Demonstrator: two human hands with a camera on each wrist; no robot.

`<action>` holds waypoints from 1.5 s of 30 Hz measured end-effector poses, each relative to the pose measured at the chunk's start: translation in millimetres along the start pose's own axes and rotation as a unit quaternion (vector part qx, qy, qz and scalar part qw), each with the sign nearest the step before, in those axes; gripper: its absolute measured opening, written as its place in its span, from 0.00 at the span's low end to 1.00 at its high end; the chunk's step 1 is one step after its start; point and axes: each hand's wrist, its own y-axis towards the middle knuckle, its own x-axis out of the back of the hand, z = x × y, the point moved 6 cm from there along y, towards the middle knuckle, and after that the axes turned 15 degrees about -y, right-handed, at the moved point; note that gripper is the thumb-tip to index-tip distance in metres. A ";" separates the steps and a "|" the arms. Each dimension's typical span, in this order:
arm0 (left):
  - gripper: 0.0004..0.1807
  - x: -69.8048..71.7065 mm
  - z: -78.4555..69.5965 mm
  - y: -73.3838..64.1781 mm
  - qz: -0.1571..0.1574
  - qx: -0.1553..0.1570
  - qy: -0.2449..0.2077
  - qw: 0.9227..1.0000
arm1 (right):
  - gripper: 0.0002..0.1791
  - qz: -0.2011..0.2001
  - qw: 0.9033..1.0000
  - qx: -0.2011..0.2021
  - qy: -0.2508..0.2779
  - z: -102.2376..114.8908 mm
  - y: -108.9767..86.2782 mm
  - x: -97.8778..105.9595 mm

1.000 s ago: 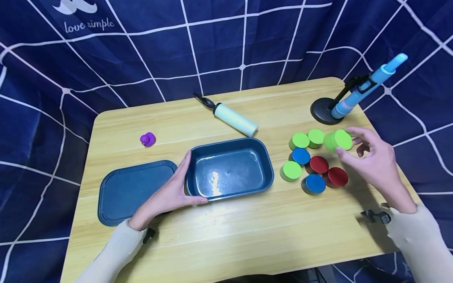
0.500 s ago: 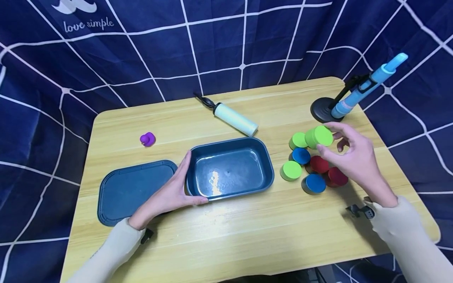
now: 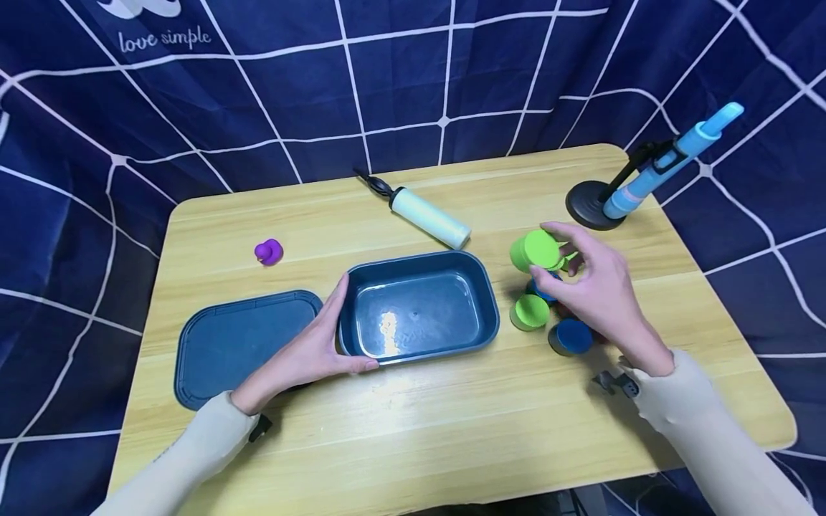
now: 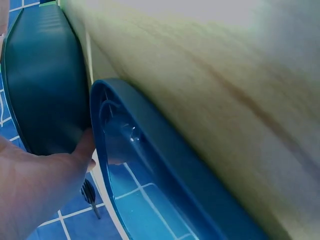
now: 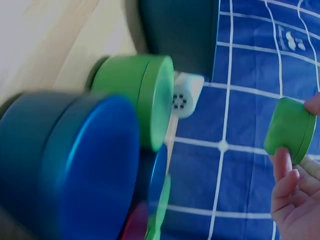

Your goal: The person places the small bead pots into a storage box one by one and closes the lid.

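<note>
The held green tin (image 3: 540, 249) hangs in the air to the right of the dark blue box (image 3: 439, 301), off that box's far right corner. A slip seems the first danger: only the tips of thumb and fingers bear on its sides, so a loose pinch or a sudden turn could let it drop. Carried too low, it could also knock the partly hidden blue tin (image 3: 540, 288) or the nearer green tin (image 3: 530, 312), both right of the box, or catch the box's rim.

The right hand (image 3: 594, 276) has its grip closed about the tin, spread no wider than the tin itself; the right wrist view shows the pinch plainly. At the box's left end, the left hand (image 3: 306, 351) is spread wide, with fairly straight fingers against the end and the thumb at the near corner. How hard it presses cannot be told; too much push might slide the box toward the tins.

Left of the box, partly under that wrist, lies the lid (image 3: 248, 344), which a careless sleeve could drag.
</note>
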 end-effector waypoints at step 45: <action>0.80 -0.5 2.5 1.6 -0.004 -0.023 -0.003 1.000 | 0.34 0.187 0.974 0.124 0.033 133.7 24.9 -153.0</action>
